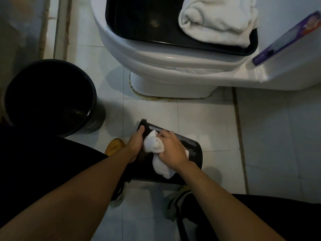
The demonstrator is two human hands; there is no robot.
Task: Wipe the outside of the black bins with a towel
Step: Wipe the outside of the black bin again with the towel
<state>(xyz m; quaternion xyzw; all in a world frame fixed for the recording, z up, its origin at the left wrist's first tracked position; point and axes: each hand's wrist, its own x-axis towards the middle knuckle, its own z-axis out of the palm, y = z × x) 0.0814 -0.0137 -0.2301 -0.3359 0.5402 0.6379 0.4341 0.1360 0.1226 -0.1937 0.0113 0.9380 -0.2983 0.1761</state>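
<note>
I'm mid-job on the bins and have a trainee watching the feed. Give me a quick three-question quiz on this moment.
1. True or false: the small black bin being wiped stands upright on the floor.
2. Which hand presses the white towel on that bin? A) left hand B) right hand
3. Fill in: the folded white towel lies on a black ____ on top of the toilet.

Key
1. False: it lies tilted on its side, with the left hand gripping its rim.
2. B.
3. Tray. The large black bin stands untouched at the left.
</note>
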